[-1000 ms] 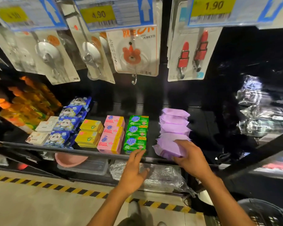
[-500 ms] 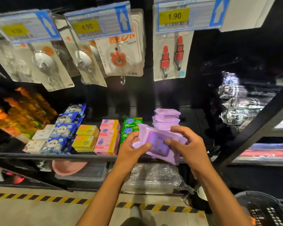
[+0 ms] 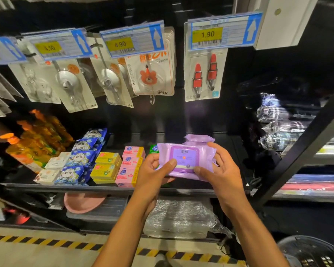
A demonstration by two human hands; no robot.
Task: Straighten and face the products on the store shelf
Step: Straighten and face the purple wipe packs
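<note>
Hands work as a pair on one purple wipes pack (image 3: pixel 185 160): the left hand (image 3: pixel 152 170) pinches its left end with the thumb on top, and the right hand (image 3: pixel 224 170) grips the right end the same way. The pack is lifted off the shelf (image 3: pixel 66 186), label side up, just in front of the row of purple packs (image 3: pixel 199 138) behind it. The step looks like facing this pack before setting it back. To do that well, the soft wrapper wants support at both ends so it does not sag or crease, and light thumbs so the flip lid stays flat. It should probably go down at the front of its own row, label readable and front edge square with the shelf lip, level with the pink boxes (image 3: pixel 131 164). The green boxes (image 3: pixel 153 149) sit close on the left and could easily be nudged.
</note>
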